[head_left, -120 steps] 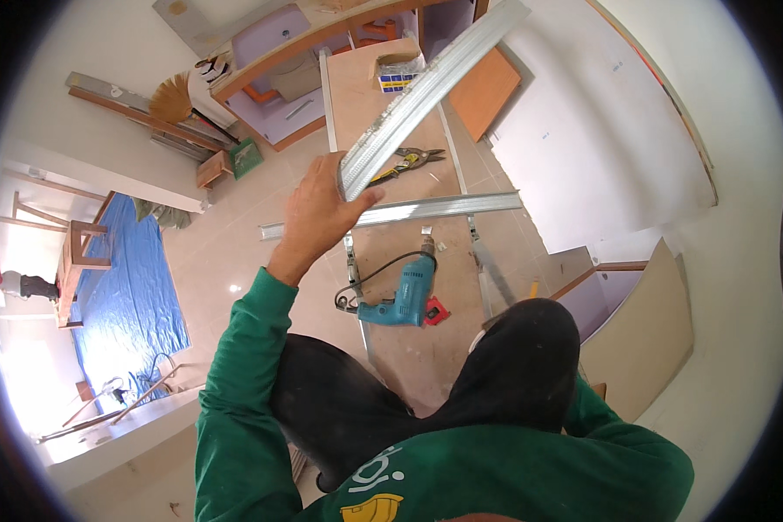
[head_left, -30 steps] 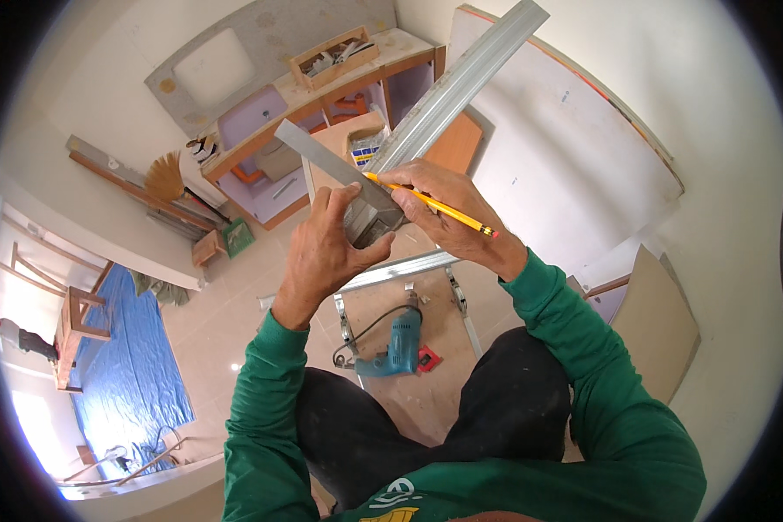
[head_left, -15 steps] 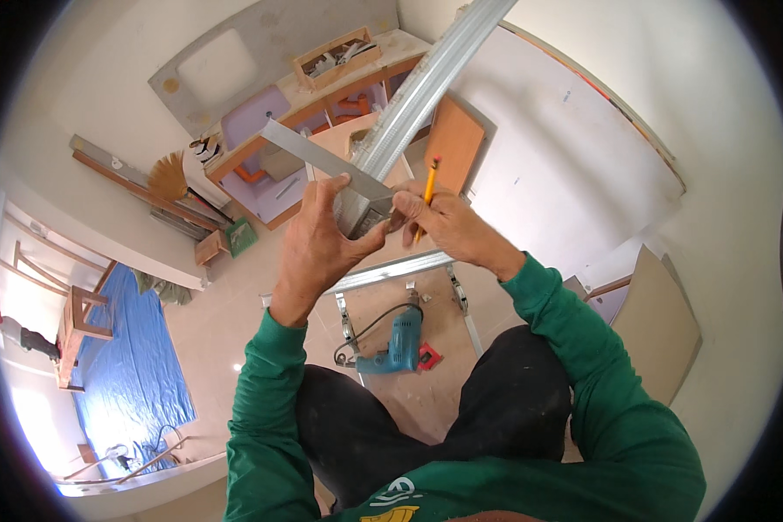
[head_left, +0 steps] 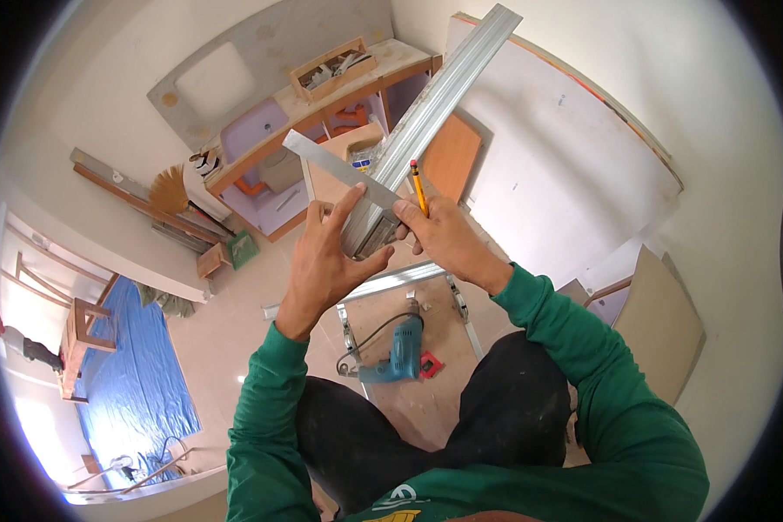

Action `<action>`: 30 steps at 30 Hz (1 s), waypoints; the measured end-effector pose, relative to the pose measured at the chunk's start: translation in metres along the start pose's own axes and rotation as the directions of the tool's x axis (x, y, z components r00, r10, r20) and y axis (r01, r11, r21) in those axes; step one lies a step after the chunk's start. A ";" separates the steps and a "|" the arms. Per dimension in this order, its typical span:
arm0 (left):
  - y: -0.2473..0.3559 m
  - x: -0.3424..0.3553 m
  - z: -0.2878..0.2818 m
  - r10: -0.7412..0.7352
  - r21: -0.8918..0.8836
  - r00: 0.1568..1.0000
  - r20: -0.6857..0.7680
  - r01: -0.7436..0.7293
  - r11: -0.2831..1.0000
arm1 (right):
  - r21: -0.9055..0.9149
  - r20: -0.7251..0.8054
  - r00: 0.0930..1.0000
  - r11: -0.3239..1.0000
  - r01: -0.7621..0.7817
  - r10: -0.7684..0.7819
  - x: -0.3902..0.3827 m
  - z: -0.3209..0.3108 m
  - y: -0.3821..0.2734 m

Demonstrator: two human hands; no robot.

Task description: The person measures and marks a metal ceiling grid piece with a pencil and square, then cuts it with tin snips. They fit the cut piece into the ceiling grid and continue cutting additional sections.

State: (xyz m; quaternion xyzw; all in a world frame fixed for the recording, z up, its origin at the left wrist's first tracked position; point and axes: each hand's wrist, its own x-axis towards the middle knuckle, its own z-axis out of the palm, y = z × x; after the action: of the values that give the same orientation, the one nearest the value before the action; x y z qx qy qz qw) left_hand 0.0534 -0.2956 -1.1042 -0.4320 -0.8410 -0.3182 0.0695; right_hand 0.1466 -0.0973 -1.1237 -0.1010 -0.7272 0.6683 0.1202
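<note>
Both hands are raised over the floor. My left hand (head_left: 322, 257) grips the end of a long ribbed metal channel (head_left: 433, 100), its index finger resting on a flat grey metal strip (head_left: 317, 157) laid across the channel. My right hand (head_left: 444, 239) holds a yellow pencil (head_left: 418, 187) upright, with its thumb against the right end of the strip. Beneath my hands lie a crosswise channel (head_left: 389, 277), a teal corded drill (head_left: 400, 348) and a small red tool (head_left: 429, 364) on a board (head_left: 409, 409) between my knees.
Ahead stand a cabinet counter (head_left: 396, 56) with a basin (head_left: 254, 130) and an open wooden box (head_left: 332, 68). A white board (head_left: 565, 148) lies rightward, a curved beige panel (head_left: 648, 331) nearer. Leftward are a broom (head_left: 170, 187), planks (head_left: 139, 196) and blue tarp (head_left: 135, 365).
Since four seconds ago, my right hand has come up with the pencil and the strip has appeared on the channel. In the last second, the pencil has swung from slanting across to upright.
</note>
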 end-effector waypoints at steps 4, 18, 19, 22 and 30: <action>-0.005 -0.001 0.000 0.033 -0.001 0.999 -0.018 -0.033 0.999 | -0.013 0.029 0.999 1.000 0.014 -0.014 0.003 0.002 0.005; -0.008 -0.001 0.002 0.001 0.024 1.000 0.004 -0.001 1.000 | -0.062 0.060 0.998 0.998 -0.004 0.008 0.004 0.001 0.010; -0.008 -0.001 0.003 0.005 0.019 1.000 -0.001 -0.005 1.000 | -0.064 0.054 0.998 0.998 0.010 -0.006 0.004 0.001 0.010; -0.008 0.000 0.004 0.012 0.006 1.000 -0.013 -0.012 1.000 | -0.055 0.027 0.999 0.997 0.045 -0.044 0.005 0.002 0.012; -0.013 0.001 0.006 0.027 0.062 1.000 -0.005 -0.026 0.998 | -0.070 0.067 0.998 0.998 0.001 0.004 0.007 -0.001 0.013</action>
State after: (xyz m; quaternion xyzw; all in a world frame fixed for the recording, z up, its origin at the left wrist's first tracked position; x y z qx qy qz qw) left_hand 0.0442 -0.2968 -1.1148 -0.4398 -0.8445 -0.2922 0.0895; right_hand 0.1402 -0.0934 -1.1367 -0.0831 -0.7538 0.6454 0.0913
